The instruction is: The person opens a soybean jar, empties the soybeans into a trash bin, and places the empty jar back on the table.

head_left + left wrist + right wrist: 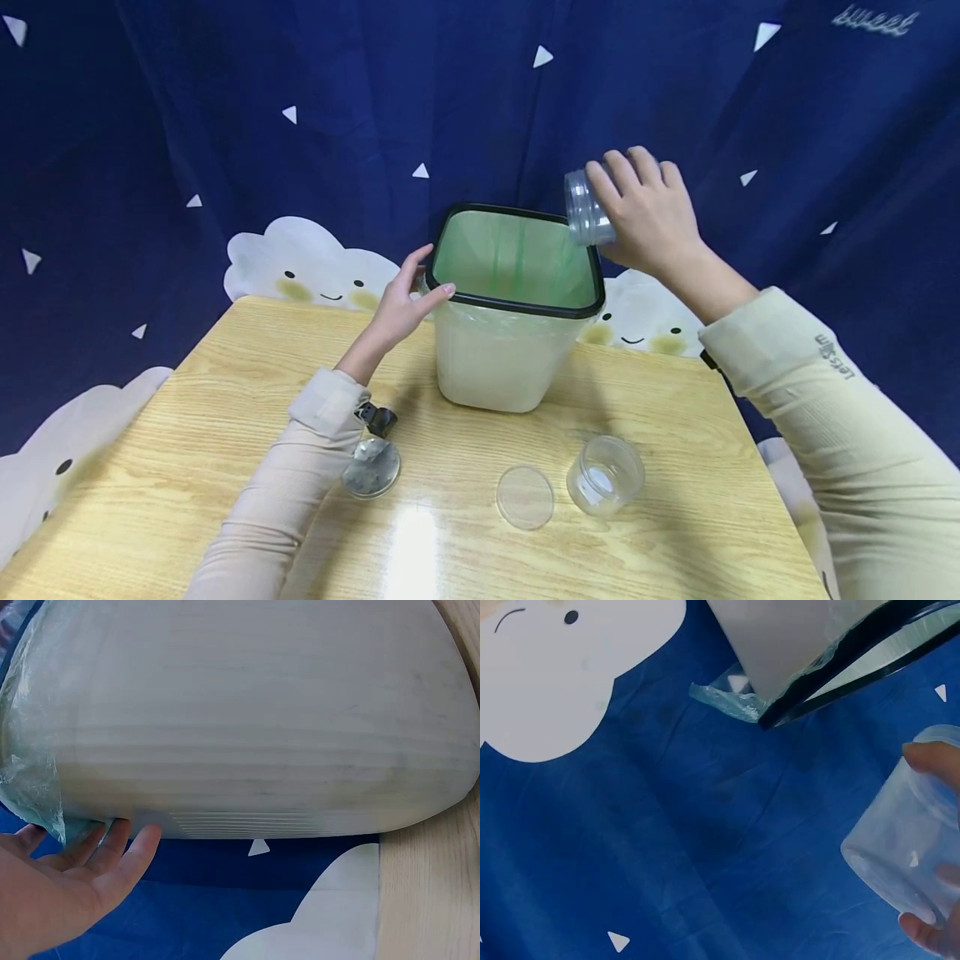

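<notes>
Jar: our right hand [651, 212] has a tight grip on a clear jar [586, 208], tipped sideways over the back right corner of the bin [517, 308].
Bin: it stands on the table [225, 400]; our left hand [401, 302] rests open against its left rim, fingers straight.
Risk, spill: the jar mouth sits right at the rim (not well inside), so we think stuff could fall outside.
Risk, tip: a hard push could knock the bin over.
Nearby: another open jar [604, 475], a clear lid [524, 497] and a shiny lid [371, 469].
</notes>
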Available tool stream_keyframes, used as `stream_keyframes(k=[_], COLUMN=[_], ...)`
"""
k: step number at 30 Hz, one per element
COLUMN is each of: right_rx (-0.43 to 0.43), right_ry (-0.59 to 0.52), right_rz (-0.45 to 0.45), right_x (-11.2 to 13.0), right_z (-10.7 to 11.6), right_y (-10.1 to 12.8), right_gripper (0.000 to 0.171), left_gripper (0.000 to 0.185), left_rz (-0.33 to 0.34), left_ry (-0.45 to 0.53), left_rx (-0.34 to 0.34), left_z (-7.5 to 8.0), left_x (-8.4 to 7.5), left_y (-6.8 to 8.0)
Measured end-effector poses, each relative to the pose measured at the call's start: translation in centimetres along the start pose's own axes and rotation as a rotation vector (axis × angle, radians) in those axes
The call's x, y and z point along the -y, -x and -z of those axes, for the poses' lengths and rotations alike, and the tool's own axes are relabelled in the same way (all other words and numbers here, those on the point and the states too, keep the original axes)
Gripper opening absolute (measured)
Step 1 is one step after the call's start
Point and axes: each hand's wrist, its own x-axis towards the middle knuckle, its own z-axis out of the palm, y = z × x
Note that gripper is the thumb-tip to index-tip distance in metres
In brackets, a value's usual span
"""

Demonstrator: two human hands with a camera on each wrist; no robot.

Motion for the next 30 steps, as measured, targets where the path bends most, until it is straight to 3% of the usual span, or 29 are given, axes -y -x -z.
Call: stream_keyframes(k=[7, 13, 21, 25, 30], right_rx=[0.099, -0.036, -0.116, -0.147, -0.142], right_ry=[-0.02, -0.04, -0.108, -0.187, -0.43], right_rz=[0.044, -0.003, -0.017, -0.039, -0.114], right_x=[0.5, 0.5, 2.2, 2.8, 3.1], right_z=[-0.1, 0.3, 1.5, 2.1, 2.7], right_y=[0.4, 0.8, 2.0, 2.7, 3.8], right_gripper=[0.09, 0.09, 0.092, 0.092, 0.09], left_gripper=[0.067, 0.067, 0.068, 0.069, 0.069], left_rz=[-0.008, -0.006, 0.007, 0.01, 0.018], left_ry=[0.013, 0.012, 0.007, 0.006, 0.006], left_rx=[0.002, 0.006, 0.001, 0.007, 0.011], left_z=[-0.1, 0.0, 0.2, 0.2, 0.1], left_x=[-0.1, -0.1, -0.3, -0.3, -0.3], left_y=[-0.1, -0.2, -0.1, 0.0, 0.1])
